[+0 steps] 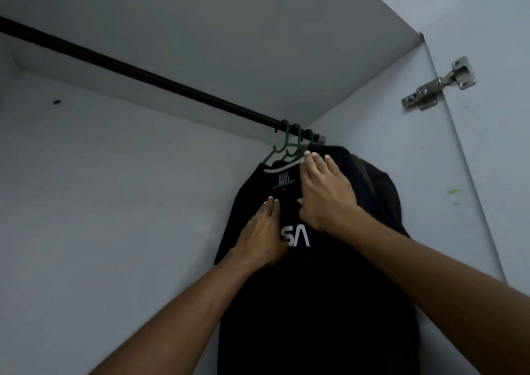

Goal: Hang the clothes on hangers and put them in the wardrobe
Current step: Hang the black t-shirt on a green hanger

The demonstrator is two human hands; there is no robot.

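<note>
Interior of a pale wardrobe [114,174] seen from below, its door standing open at the right. A dark rail [143,75] crosses under the top panel from the upper left to the right side wall. At the rail's right end, against that wall, hangs a black T-shirt [315,303] with white lettering on its chest, carried on a green hanger [282,152]; more green hooks and dark garments crowd just behind it. The person's right hand [324,194] lies on the shirt's shoulder beside the collar, fingers nearly straight and fingertips reaching the hanger's arm, clasping nothing. The left hand [262,237] presses flat on the chest with straight fingers, partly covering the lettering. A metal hinge [438,83] joins the door to the right wall.
</note>
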